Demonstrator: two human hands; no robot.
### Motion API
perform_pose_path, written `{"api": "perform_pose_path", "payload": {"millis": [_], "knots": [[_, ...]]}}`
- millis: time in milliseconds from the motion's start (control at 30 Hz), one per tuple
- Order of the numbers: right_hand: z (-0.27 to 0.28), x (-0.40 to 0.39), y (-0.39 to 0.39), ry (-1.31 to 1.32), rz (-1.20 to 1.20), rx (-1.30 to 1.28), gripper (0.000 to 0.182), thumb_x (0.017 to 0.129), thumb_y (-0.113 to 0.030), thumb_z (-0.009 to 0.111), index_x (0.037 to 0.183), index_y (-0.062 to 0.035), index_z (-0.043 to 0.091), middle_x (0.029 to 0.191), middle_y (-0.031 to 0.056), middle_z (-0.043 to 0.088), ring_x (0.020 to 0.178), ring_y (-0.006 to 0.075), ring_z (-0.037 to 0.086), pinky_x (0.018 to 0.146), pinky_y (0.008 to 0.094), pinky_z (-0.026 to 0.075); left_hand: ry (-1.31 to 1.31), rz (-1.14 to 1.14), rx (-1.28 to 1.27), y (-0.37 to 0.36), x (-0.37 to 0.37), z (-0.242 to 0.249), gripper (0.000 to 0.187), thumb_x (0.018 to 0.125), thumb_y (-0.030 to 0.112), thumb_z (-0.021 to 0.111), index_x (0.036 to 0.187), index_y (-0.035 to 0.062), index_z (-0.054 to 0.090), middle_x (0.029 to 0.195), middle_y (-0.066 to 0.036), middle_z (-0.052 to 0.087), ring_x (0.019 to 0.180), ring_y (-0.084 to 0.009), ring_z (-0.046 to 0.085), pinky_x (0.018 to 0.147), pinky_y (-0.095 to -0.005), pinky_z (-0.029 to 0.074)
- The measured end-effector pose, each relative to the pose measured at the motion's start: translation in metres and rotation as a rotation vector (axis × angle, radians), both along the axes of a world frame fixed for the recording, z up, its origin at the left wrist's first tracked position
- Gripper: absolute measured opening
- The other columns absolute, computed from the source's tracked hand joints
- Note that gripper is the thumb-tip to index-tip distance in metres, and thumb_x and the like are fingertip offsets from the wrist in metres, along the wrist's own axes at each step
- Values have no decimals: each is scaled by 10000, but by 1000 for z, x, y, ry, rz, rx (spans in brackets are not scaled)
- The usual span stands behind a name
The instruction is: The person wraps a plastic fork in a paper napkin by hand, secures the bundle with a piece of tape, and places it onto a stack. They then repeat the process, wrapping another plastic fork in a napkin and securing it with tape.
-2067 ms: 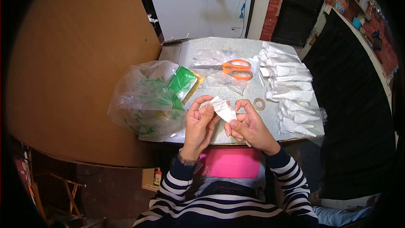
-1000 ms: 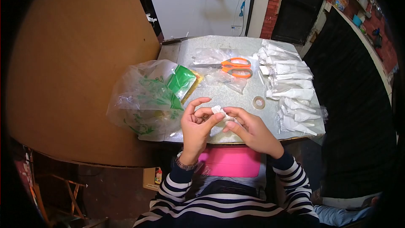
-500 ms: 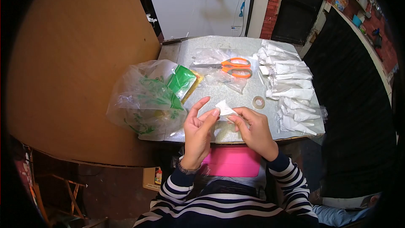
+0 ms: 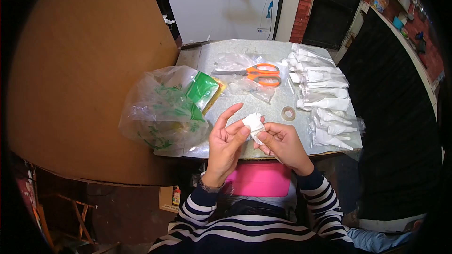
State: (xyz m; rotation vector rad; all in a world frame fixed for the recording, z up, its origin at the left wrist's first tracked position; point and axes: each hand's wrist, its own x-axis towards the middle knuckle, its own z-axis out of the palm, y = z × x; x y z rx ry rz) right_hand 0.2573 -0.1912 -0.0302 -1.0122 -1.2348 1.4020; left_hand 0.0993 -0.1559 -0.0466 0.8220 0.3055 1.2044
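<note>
Between my hands, over the front of the table, is a small folded piece of white tissue or paper [image 4: 254,121]. My left hand [image 4: 225,142] pinches its left side between thumb and fingers, with the index finger raised. On the other side, my right hand [image 4: 285,145] grips the lower right part with thumb and fingertips. A roll of tape [image 4: 288,113] lies flat just beyond my right hand. Farther back, orange-handled scissors [image 4: 262,75] rest on crumpled clear plastic [image 4: 247,89].
Several white wrapped bundles [image 4: 325,84] line the table's right side. A clear plastic bag [image 4: 155,108] with a green packet [image 4: 203,90] sits at the left. Beneath the table's front edge is something pink [image 4: 260,179]. A brown board [image 4: 89,80] stands left; a white freezer [image 4: 221,7] stands behind.
The white piece looks more compactly folded and is turned more upright. Both hands have come closer together, and my right fingers have curled under it.
</note>
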Motion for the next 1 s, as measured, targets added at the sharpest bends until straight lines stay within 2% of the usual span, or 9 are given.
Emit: {"api": "perform_pose_path", "payload": {"millis": [67,167,433,533,633,733,867,967,1000], "knots": [[4,1,-1,98,61,-66,232,964,-209,566,938,14,625,742,2,595,578,31,467,499,175,360,-12,-18,33,2,0,0,598,893,2,615,1398,-23,295,1186,-226,604,1065,-209,610,928,-303,475],[4,0,-2,230,150,-127,236,969,-215,558,954,17,602,779,27,593,580,30,458,493,167,348,-30,-91,35,8,-2,-4,675,856,79,684,1400,-12,296,1136,-180,628,1088,-258,605,959,-365,466],[-4,2,1,517,406,-248,232,977,-205,541,991,25,569,818,66,578,564,44,443,503,168,351,-76,-149,103,21,0,-13,714,751,122,797,1320,4,381,904,-54,630,923,-187,631,1053,-411,382],[-1,1,1,461,397,-226,272,998,-230,495,1048,30,556,815,68,579,575,57,472,513,171,372,-21,-94,118,23,-2,-14,660,742,86,794,1281,3,422,860,-47,641,879,-175,642,1051,-408,384],[-8,10,4,215,367,-108,377,1014,-286,436,1191,43,490,869,106,603,596,91,505,527,206,409,73,11,92,24,-6,-12,573,748,26,769,1235,-1,468,850,-64,670,856,-169,654,1029,-394,406],[11,5,1,181,185,-216,396,1035,-314,365,1148,25,535,834,64,611,642,84,560,575,191,449,208,127,95,21,-7,-7,496,756,-23,743,1190,-9,504,864,-89,694,860,-162,660,997,-376,431],[1,7,5,-58,126,-36,419,1039,-316,353,1040,21,601,785,44,633,654,105,580,588,236,487,336,196,120,13,-7,1,449,761,-55,728,1159,-22,523,871,-101,702,902,-164,656,956,-352,451],[15,4,1,-305,109,107,445,1041,-347,326,1050,4,600,828,55,633,676,87,582,595,220,477,309,250,194,13,-2,-2,449,767,-70,718,1164,-24,513,894,-113,699,928,-172,650,932,-325,459],[14,3,1,-315,86,115,421,1040,-326,342,1053,6,602,814,49,630,665,84,576,598,219,476,313,251,185,11,-1,-2,447,771,-70,714,1166,-25,509,906,-120,697,938,-174,648,927,-318,460]]}}
